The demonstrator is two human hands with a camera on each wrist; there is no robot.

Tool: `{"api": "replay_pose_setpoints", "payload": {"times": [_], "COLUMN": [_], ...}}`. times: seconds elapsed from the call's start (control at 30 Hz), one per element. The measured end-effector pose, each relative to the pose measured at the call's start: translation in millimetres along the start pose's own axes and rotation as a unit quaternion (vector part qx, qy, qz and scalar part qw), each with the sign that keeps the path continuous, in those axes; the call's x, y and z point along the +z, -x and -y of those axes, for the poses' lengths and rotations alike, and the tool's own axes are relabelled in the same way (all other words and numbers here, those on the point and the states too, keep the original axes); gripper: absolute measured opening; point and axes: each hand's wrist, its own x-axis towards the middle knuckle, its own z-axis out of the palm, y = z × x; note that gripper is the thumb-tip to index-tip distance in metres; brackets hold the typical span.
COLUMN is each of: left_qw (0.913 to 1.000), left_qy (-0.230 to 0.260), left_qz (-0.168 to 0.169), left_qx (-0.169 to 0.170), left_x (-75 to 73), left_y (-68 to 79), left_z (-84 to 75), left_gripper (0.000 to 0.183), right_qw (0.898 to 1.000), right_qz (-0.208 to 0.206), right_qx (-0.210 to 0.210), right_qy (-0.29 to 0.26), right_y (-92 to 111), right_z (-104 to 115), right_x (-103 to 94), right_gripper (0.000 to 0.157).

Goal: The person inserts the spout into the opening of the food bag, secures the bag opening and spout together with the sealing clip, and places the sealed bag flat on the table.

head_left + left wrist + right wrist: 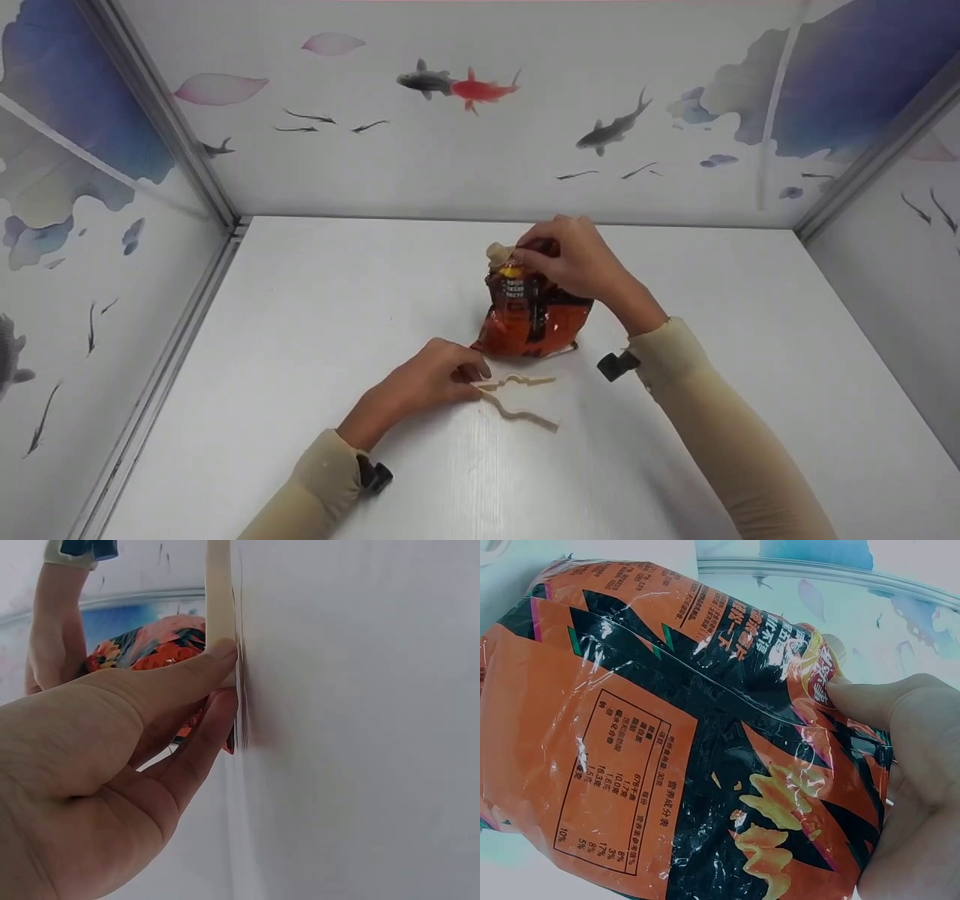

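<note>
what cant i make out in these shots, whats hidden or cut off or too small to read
Clip, head view: the pinched end is hidden by the left hand.
Clip, left wrist view: upper end cut off by the top edge.
Bag, head view: most lettering is too small to read.
Bag, right wrist view: cut off by the left and bottom edges.

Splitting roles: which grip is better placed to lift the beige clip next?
Left, probably: the left grip pinches the beige clip by one end, while the right grip holds the snack bag near its top.
</note>
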Motion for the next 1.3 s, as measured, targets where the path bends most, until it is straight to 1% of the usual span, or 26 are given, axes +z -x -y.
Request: {"api": "replay_pose_setpoints", "payload": {"times": [0.3,0.43,0.57,0.67,0.77,0.9,1.0,1.2,1.3], "left_qw": [0.999,0.9975,0.994,0.9905,0.9875,0.9843,0.9814,0.972,0.9687], "left_qy": [0.025,0.046,0.073,0.085,0.092,0.099,0.109,0.141,0.147], "left_qz": [-0.035,-0.05,-0.074,-0.097,-0.118,-0.139,-0.155,-0.187,-0.199], "left_qx": [0.011,0.019,0.034,0.046,0.05,0.045,0.034,0.019,0.009], "left_x": [-6.0,-9.7,-14.4,-17.4,-19.9,-23.9,-28.1,-36.4,-40.2], "left_y": [5.3,10.0,16.0,19.9,23.3,26.9,29.7,35.4,37.8], "left_z": [1.0,3.7,6.3,8.5,11.4,15.5,18.5,27.9,33.1], "left_gripper": [0.015,0.014,0.015,0.016,0.017,0.018,0.019,0.018,0.017], "right_qw": [1.0,1.0,1.0,1.0,1.0,1.0,1.0,1.0,1.0], "right_qz": [0.0,-0.002,-0.001,0.0,0.001,0.0,-0.001,-0.001,-0.002], "right_qx": [0.005,0.003,0.001,0.003,0.007,0.01,0.007,-0.006,-0.006], "right_qy": [-0.005,-0.004,-0.003,-0.004,-0.004,0.0,0.001,0.002,0.0], "right_y": [2,2,2,2,2,2,2,1,1], "right_z": [-1,-2,-2,-1,0,0,0,-1,-1], "right_x": [-0.3,0.4,1.2,1.2,0.7,0.2,0.6,1.5,1.1], "right_gripper": [0.016,0.016,0.016,0.016,0.016,0.017,0.017,0.017,0.017]}}
